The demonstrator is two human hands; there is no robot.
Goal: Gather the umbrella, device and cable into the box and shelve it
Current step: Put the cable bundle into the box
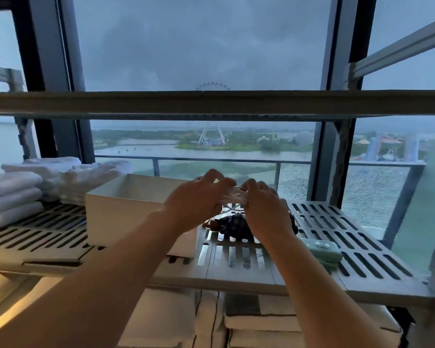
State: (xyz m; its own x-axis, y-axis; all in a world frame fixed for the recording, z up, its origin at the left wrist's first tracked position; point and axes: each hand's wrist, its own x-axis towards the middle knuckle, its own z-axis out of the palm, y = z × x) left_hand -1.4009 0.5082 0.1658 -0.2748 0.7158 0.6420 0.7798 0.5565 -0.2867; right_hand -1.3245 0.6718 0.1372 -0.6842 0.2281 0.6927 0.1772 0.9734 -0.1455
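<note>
Above the slatted shelf (362,234), just to the right of the white box (116,209), both hands are holding a bundle of pale cable (232,197) between them. The left hand (194,204) is curling its fingers over the left end of the bundle, and the right hand (264,209) is curling over the right end, so each grip is holding the cable, with the strands running across the short gap between the two hands. A loop of the cable is hanging just below them.

Beneath the hands, a folded umbrella (236,226) with dark patterned fabric is lying on the shelf, its reddish-brown end pointing left toward the box; the right wrist is hiding part of it. Nearer and further right, a pale green device (322,249) with a round button on top is resting on the slats, apart from the umbrella. The box is sitting open-topped on the shelf, and what it holds cannot be made out.

On the left, folded white towels (15,194) are lying stacked beside and behind the box. More folded towels (261,320) are showing on the level below.
</note>
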